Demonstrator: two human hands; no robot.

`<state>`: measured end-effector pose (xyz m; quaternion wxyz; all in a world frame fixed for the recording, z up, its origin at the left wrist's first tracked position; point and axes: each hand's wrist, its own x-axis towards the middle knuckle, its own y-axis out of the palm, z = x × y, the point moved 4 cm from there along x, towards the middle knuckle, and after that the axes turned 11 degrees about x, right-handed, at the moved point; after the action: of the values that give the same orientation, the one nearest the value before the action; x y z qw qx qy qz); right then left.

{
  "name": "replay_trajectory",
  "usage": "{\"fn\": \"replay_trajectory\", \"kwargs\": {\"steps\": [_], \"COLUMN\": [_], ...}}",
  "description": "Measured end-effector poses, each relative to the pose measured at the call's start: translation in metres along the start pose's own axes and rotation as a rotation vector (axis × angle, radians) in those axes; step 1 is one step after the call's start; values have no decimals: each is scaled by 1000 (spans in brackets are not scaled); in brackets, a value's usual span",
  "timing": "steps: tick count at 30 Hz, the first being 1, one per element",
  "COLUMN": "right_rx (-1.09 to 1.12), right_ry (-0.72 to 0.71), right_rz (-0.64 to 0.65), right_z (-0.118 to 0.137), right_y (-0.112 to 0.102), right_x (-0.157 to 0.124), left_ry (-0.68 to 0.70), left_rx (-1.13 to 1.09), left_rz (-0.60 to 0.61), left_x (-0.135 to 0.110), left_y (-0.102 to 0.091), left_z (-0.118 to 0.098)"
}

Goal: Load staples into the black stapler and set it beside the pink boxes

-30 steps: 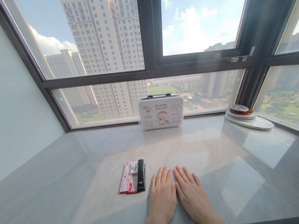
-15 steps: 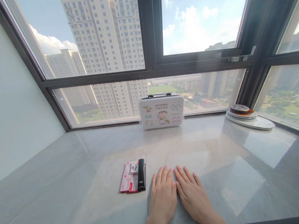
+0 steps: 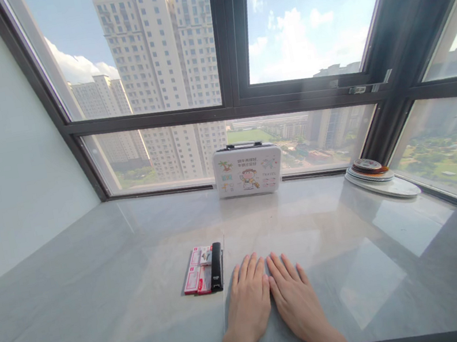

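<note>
Black stapler (image 3: 215, 267) and red-and-white packs (image 3: 195, 277), just beside my left hand (image 3: 249, 302); my right hand (image 3: 294, 297) alongside, both flat on the sill (image 3: 102, 309), fingers (image 3: 251, 267) slightly spread.

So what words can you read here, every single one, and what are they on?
"TRAVEL": on the white carry case.
Two lines of Chinese characters, same case: too blurred to quote surely.
Pale lettering on the black stapler: too small to read.
Print on the red-and-white packs: too small to read.
</note>
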<state>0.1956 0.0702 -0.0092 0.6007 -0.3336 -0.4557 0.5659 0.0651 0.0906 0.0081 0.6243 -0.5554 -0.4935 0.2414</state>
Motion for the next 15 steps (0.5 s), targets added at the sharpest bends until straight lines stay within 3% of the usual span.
{"fn": "replay_trajectory", "kwargs": {"steps": [15], "right_rx": [9], "right_ry": [-1], "right_rz": [-12], "right_z": [-2], "right_y": [2], "right_x": [-1], "left_ry": [-9], "left_rx": [-75], "left_rz": [18], "left_x": [0], "left_y": [3], "left_z": [5]}}
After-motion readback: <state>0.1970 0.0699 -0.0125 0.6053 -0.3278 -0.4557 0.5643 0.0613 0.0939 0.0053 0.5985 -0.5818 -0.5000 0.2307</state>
